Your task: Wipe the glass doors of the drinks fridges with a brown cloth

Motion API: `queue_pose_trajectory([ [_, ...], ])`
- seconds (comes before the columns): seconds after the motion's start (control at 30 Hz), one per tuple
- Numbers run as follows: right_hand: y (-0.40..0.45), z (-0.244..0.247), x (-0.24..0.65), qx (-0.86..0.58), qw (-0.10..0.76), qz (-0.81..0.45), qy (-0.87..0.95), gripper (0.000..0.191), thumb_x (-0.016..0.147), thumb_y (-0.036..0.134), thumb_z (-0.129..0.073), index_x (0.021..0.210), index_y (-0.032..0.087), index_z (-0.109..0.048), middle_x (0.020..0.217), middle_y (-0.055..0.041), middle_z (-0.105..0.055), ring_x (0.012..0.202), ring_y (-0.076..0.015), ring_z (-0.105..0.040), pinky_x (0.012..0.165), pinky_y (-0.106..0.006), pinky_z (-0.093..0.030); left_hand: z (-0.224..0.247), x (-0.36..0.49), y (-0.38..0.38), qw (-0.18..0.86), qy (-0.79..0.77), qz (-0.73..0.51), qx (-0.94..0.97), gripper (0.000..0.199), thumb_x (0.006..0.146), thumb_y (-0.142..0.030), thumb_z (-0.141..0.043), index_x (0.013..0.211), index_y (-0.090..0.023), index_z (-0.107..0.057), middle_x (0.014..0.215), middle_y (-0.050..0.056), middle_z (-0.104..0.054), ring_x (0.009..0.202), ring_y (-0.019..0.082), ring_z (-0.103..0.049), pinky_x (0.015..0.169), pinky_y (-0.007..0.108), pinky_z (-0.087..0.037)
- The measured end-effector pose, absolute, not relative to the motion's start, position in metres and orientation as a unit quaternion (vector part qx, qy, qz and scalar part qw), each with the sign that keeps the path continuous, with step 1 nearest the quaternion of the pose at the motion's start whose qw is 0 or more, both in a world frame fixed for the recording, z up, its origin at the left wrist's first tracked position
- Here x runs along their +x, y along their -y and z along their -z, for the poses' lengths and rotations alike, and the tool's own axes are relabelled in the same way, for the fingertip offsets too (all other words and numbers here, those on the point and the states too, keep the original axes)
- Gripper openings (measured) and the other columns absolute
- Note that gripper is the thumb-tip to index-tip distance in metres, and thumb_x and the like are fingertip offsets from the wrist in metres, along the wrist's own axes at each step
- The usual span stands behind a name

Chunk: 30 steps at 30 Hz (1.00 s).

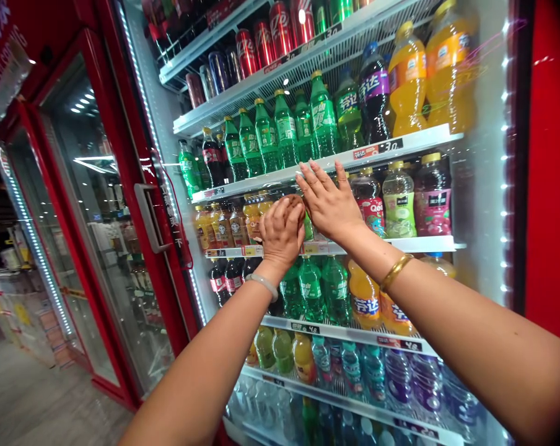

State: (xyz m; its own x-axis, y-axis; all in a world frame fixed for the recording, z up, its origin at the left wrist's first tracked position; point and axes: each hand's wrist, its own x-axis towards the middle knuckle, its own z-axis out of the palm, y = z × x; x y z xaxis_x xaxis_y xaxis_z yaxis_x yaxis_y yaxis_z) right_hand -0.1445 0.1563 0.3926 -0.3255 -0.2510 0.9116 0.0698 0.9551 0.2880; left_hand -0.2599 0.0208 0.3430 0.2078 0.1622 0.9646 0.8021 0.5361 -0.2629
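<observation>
Fingers (280, 214) of the left hand (282, 234) curl, any grasp unclear; the right hand (332, 207) extends released fingers near shelved bottles (323, 118).

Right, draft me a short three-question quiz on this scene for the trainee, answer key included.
1. Multiple choice: on which side is the gold bangle worn? A, left; B, right; C, both.
2. True or false: the right hand is clenched into a fist.
3. Fill in the blank: the left hand is curled over something ____ in colour.

Key:
1. B.
2. False; it is held outstretched.
3. Brown; the brown item is partly hidden.
</observation>
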Motion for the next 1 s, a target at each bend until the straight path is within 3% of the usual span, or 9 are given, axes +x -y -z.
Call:
queue_pose_trajectory([
  [0.17,-0.158,-0.393,-0.145,0.075,0.59,0.12,0.795,0.07,0.098,0.018,-0.033,0.165,0.025,-0.016,0.173,-0.003,-0.021,0.161,-0.0296,-0.015,0.131,-0.063,0.004,-0.354,-0.277,0.003,0.618,0.567,0.167,-0.518,0.033,0.097,-0.029,-0.06,0.129,-0.035,-0.063,0.143,0.005,-0.062,0.14,0.024,-0.051,0.12,0.044,-0.037],
  [0.37,-0.156,-0.394,-0.147,0.043,0.578,0.137,0.803,0.065,0.101,0.021,-0.027,0.164,0.027,-0.016,0.173,-0.0002,-0.02,0.162,-0.0237,-0.009,0.131,-0.06,0.007,-0.384,-0.256,-0.028,0.633,0.617,0.364,-0.293,0.043,0.099,-0.03,-0.053,0.141,-0.019,-0.055,0.149,0.016,-0.053,0.14,0.03,-0.047,0.121,0.052,-0.035],
  [0.53,-0.152,-0.389,-0.149,0.027,0.591,0.133,0.795,0.066,0.102,0.023,-0.026,0.166,0.026,-0.009,0.173,-0.0025,-0.018,0.162,-0.0221,-0.009,0.133,-0.057,0.005,-0.356,-0.26,-0.02,0.641,0.592,0.251,-0.418,0.038,0.097,-0.028,-0.055,0.135,-0.027,-0.06,0.149,0.011,-0.057,0.142,0.028,-0.047,0.122,0.05,-0.034],
  [0.67,-0.151,-0.386,-0.151,0.024,0.598,0.126,0.791,0.067,0.102,0.023,-0.027,0.166,0.026,-0.007,0.173,-0.0025,-0.018,0.162,-0.0218,-0.009,0.133,-0.056,0.004,-0.371,-0.278,0.006,0.604,0.578,0.155,-0.526,0.031,0.098,-0.03,-0.057,0.129,-0.033,-0.064,0.144,0.006,-0.061,0.14,0.024,-0.052,0.12,0.045,-0.038],
  [0.87,-0.147,-0.383,-0.155,0.014,0.61,0.109,0.785,0.064,0.101,0.02,-0.025,0.165,0.021,-0.016,0.173,-0.0033,-0.017,0.162,-0.0211,-0.009,0.133,-0.055,0.005,-0.412,-0.27,-0.016,0.63,0.613,0.356,-0.317,0.041,0.098,-0.029,-0.057,0.138,-0.02,-0.056,0.148,0.016,-0.054,0.139,0.031,-0.045,0.121,0.055,-0.035],
  [1.0,-0.143,-0.38,-0.157,-0.008,0.613,0.106,0.783,0.065,0.101,0.02,-0.024,0.165,0.022,-0.015,0.174,-0.0019,-0.014,0.162,-0.021,-0.008,0.133,-0.056,0.003,-0.382,-0.267,-0.021,0.635,0.601,0.296,-0.384,0.039,0.098,-0.03,-0.056,0.136,-0.025,-0.06,0.151,0.012,-0.054,0.14,0.03,-0.047,0.121,0.053,-0.034],
])
